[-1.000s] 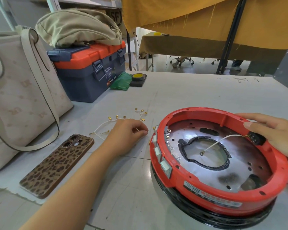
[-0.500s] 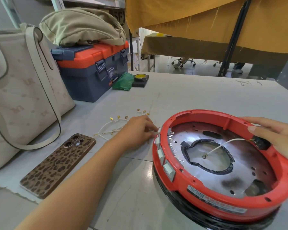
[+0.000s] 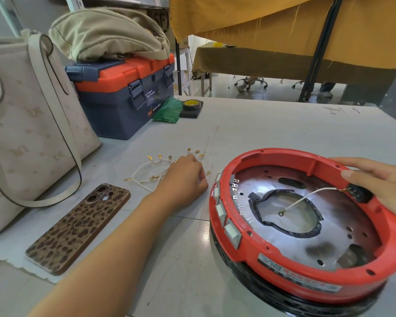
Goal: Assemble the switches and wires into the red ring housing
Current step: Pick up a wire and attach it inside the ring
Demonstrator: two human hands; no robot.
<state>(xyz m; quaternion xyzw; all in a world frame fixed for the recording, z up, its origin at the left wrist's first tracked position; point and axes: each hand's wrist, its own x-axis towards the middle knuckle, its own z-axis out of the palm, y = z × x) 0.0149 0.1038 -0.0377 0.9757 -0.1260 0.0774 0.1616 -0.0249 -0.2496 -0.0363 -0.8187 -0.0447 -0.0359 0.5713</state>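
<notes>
table (image 3: 272,133) runs grey under both hands, with a cream bag (image 3: 28,124) standing well to the left of the left hand and a blue and orange toolbox (image 3: 124,99) beyond it, a tan cloth bundle (image 3: 105,33) heaped on the lid. housing (image 3: 306,266), the red ring, sits just right of the left hand on a black base (image 3: 284,294), its steel plate (image 3: 306,225) showing inside. right hand (image 3: 384,188) rests on the far right rim, fingers fairly straight and laid over the edge, thumb side down near a black switch (image 3: 359,193) set in the inner wall; whether it grips the rim i cannot tell. left hand (image 3: 185,177) lies knuckles-up on the table just left of the ring, fingers curled under over the loose wires (image 3: 146,172); whether they pinch one i cannot tell, since the tips are hidden. phone (image 3: 78,227) in a leopard case lies face down beside the left forearm, to its left. white switches (image 3: 229,227) sit in a row in the ring's near-left wall, close to the left hand. one white wire (image 3: 306,197) runs from the black switch under the right hand out over the plate, its ring terminal free above the central hole. green bag (image 3: 166,110) and a tape roll (image 3: 192,104) lie far beyond the left hand, next to the toolbox.
</notes>
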